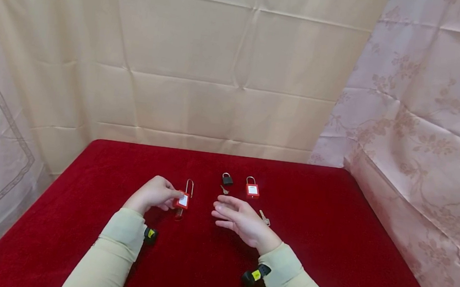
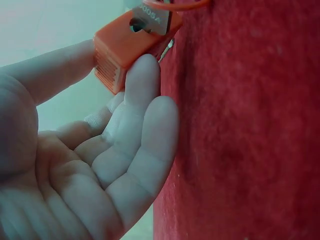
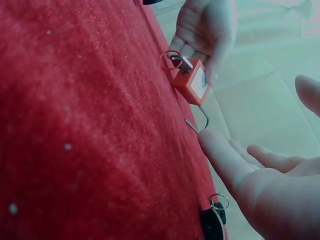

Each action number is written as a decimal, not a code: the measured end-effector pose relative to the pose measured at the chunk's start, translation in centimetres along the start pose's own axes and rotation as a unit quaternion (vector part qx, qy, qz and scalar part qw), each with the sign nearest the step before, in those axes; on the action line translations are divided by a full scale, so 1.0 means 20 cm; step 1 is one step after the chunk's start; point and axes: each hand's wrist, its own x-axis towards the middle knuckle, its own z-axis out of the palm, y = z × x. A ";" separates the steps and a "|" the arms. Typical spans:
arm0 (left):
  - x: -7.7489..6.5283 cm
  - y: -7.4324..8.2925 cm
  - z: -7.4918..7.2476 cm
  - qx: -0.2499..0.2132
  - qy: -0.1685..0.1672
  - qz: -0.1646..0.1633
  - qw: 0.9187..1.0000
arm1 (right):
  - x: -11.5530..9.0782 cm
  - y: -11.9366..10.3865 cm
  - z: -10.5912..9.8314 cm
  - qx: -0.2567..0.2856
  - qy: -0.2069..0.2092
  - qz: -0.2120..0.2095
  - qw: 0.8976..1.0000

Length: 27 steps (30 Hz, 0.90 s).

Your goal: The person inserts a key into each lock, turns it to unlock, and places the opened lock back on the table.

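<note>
Over the red table [image 1: 199, 271], the right hand [image 1: 240, 219] is loosely spread and holds nothing, well apart to the right of the left hand [image 1: 155, 194]. The left pinches a red padlock [image 1: 183, 202], its long axis pointing away from the person, shackle [image 1: 192, 190] farthest, key [image 2: 154, 19] nearest.

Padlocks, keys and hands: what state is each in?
Held red padlock, shackle open
Its key, inserted
Left hand, pinching held padlock
Right hand, holding nothing
Other red padlock, shackle appears closed
Black padlock, shackle appears closed
Key near black padlock, loose
Key near right hand, loose
</note>
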 end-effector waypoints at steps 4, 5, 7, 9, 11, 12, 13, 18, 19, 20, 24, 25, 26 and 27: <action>0.00 -0.01 -0.01 0.003 0.007 -0.003 1.000 | 0.00 0.01 0.00 -0.002 0.001 0.002 1.000; 0.01 -0.02 -0.01 0.006 0.008 -0.003 1.000 | 0.00 0.01 0.00 -0.003 -0.001 0.003 1.000; 0.01 -0.02 -0.02 0.008 0.010 -0.006 1.000 | 0.00 0.01 0.00 -0.008 -0.007 0.007 1.000; 0.01 -0.04 -0.02 0.011 0.012 -0.011 1.000 | 0.00 0.02 0.01 -0.017 -0.017 0.011 1.000; 0.02 -0.05 -0.03 0.018 0.012 -0.015 1.000 | 0.00 0.02 0.01 -0.023 -0.026 0.017 0.999; 0.02 -0.05 -0.04 0.024 0.016 -0.019 0.999 | 0.00 0.02 0.01 -0.026 -0.031 0.020 0.999; 0.03 -0.06 -0.04 0.031 0.019 -0.024 0.999 | 0.00 0.02 0.01 -0.030 -0.035 0.021 0.999; 0.03 -0.07 -0.06 0.084 0.036 -0.030 0.995 | 0.00 0.03 0.01 -0.038 -0.041 0.028 0.998; 0.02 -0.07 -0.06 0.092 0.039 -0.030 0.995 | 0.00 0.03 0.01 -0.039 -0.042 0.028 0.998; 0.02 -0.07 -0.06 0.098 0.041 -0.029 0.994 | -0.01 0.03 0.01 -0.040 -0.042 0.030 0.998; 0.00 -0.06 -0.07 0.107 0.052 -0.033 0.992 | -0.01 0.03 0.00 -0.043 -0.048 0.028 0.998; 0.00 -0.06 -0.07 0.106 0.053 -0.033 0.992 | -0.01 0.03 0.00 -0.044 -0.050 0.026 0.997; 0.00 -0.06 -0.07 0.106 0.054 -0.034 0.992 | -0.01 0.03 0.00 -0.044 -0.050 0.026 0.997; 0.00 -0.06 -0.07 0.106 0.055 -0.034 0.992 | -0.01 0.03 0.00 -0.044 -0.051 0.024 0.997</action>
